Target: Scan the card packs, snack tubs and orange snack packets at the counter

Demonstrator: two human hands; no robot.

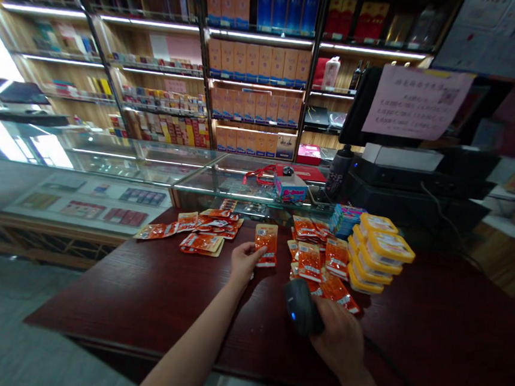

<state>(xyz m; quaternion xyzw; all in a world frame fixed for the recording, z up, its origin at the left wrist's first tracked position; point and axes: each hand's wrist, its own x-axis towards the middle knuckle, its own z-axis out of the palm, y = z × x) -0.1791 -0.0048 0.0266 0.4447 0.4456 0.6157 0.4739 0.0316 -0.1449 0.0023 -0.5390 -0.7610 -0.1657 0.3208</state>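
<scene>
Between thumb and fingers, my left hand (244,263) holds an orange snack packet (266,245) by its left side, above the dark wooden desk (162,305). My right hand (339,335) is wrapped round a black barcode scanner (304,308) with a blue light on it; its head points up and left. Beyond the scanner lies a loose pile of similar orange packets (310,262). Another spread of packets (202,243) lies to the left of my left hand. Stacked yellow-lidded plastic tubs (376,251) stand right of the right-hand pile.
A glass display counter (196,175) borders the desk's far side, with a small blue-pink box (291,188) on it. A black bottle (338,171) and a monitor with a paper notice (416,102) stand at the right. The scanner's cable (397,373) trails across the desk. Stocked shelves line the back wall.
</scene>
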